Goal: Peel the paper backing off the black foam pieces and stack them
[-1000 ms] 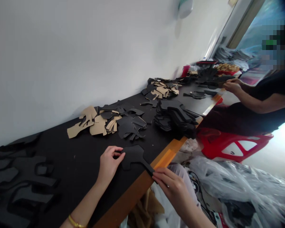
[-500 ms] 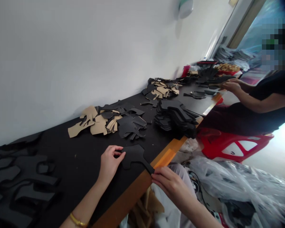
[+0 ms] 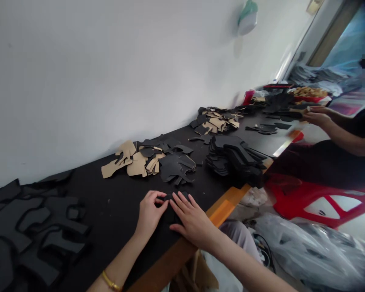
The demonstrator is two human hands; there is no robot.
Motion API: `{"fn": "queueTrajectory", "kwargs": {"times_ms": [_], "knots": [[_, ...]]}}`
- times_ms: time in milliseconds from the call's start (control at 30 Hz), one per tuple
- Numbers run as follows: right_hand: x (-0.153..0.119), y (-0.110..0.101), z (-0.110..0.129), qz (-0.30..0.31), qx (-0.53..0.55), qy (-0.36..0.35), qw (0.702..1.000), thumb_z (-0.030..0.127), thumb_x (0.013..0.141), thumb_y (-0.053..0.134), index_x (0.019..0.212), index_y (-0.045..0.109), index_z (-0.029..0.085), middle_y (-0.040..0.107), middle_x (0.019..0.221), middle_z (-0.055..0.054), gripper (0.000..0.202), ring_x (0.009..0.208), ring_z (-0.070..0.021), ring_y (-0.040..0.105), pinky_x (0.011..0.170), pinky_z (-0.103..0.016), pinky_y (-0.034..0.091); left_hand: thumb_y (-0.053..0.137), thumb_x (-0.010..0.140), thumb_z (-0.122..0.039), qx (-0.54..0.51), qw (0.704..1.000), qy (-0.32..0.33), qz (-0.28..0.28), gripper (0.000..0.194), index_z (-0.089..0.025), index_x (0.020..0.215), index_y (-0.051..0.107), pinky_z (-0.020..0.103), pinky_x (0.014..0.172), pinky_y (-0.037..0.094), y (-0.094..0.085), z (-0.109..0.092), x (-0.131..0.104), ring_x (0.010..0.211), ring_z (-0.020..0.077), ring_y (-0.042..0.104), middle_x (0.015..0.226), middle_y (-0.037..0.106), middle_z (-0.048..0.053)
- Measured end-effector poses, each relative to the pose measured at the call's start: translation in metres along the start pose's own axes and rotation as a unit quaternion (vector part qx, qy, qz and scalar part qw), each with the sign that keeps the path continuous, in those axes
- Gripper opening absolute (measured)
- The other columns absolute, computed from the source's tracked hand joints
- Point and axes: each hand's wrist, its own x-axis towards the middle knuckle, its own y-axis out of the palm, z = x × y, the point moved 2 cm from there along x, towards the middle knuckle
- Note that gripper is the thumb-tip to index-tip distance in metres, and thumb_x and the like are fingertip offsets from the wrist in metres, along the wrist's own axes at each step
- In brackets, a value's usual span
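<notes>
A flat black cut-out piece (image 3: pixel 169 217) lies on the dark tabletop (image 3: pixel 115 225), mostly hidden under my right hand. At the piece's far left edge, my left hand (image 3: pixel 150 211) is closed in a pinch, thumb against fingers. My right hand (image 3: pixel 194 223) rests flat across the piece with its fingers stretched out and spread; the fingertips are beside my left thumb. Just beyond both hands is a loose heap of black scraps (image 3: pixel 174 166) and tan scraps (image 3: pixel 136 164). To the right of the heap stands a stack of thick black cut-outs (image 3: pixel 231 152).
Many black cut-outs (image 3: pixel 36 219) spread over the table's left side. A second scrap pile (image 3: pixel 214 121) sits by the wall. Orange-brown edging (image 3: pixel 222 209) runs along the near edge. At right are a co-worker's hands (image 3: pixel 319 115), a red plastic chair (image 3: pixel 292 194) and clear plastic bags (image 3: pixel 295 239).
My right hand has left the narrow end of the black piece and moved up and left, flattening over it. My left hand still pinches the far edge. The view has shifted slightly left.
</notes>
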Motion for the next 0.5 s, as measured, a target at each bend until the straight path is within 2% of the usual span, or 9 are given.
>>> {"fn": "queueTrajectory", "kwargs": {"times_ms": [133,333,400,500], "knots": [[0.003,0.013,-0.009,0.043,0.021,0.010,0.999,0.061,0.090,0.039,0.145,0.031,0.018,0.028,0.151,-0.011,0.070,0.140,-0.0289,0.021,0.113,-0.053,0.022,0.060,0.076,-0.022,-0.010,1.000,-0.006,0.028,0.014,-0.017,0.089,0.063,0.029,0.069,0.053,-0.003,-0.002,-0.002,0.069,0.0142,0.066,0.096,0.061,0.004],[0.003,0.008,-0.008,0.081,0.026,0.009,0.996,0.056,0.090,0.044,0.145,0.031,0.022,0.026,0.152,-0.004,0.067,0.140,-0.0327,0.021,0.112,-0.057,0.022,0.059,0.072,-0.020,-0.024,0.993,-0.060,0.095,0.020,-0.016,0.091,0.065,0.028,0.072,0.052,-0.015,-0.011,0.002,0.075,0.0159,0.068,0.104,0.061,0.008],[0.004,0.009,-0.008,0.087,0.028,-0.001,0.996,0.054,0.090,0.046,0.145,0.030,0.022,0.026,0.151,-0.002,0.066,0.140,-0.0338,0.021,0.111,-0.058,0.023,0.059,0.072,-0.022,0.005,0.986,-0.101,0.134,0.021,-0.015,0.090,0.067,0.028,0.069,0.051,-0.020,-0.017,0.010,0.074,0.0177,0.068,0.098,0.065,0.008],[0.004,0.014,-0.010,0.071,0.025,-0.011,0.997,0.052,0.090,0.046,0.145,0.032,0.022,0.026,0.151,0.000,0.064,0.139,-0.0339,0.021,0.111,-0.058,0.024,0.058,0.072,-0.023,0.044,0.966,-0.152,0.206,0.019,-0.014,0.086,0.068,0.028,0.067,0.049,-0.025,-0.025,0.025,0.071,0.0195,0.069,0.076,0.069,0.005]]}}
